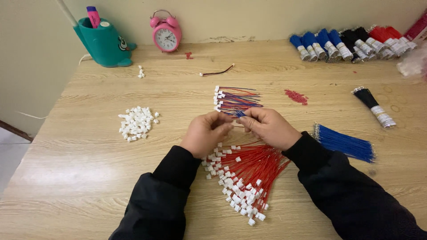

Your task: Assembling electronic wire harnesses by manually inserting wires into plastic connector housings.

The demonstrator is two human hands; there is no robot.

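Red wires with white plugs fan out nearest you, toward the desk's near edge. Above them, mid-desk, your left hand and right hand meet, both pinching a blue wire end, just before the finished wire bundle.

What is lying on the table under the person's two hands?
Under the left hand and right hand lies a pile of red wires with white plugs on their ends. The hands and sleeves cover the pile's upper part.
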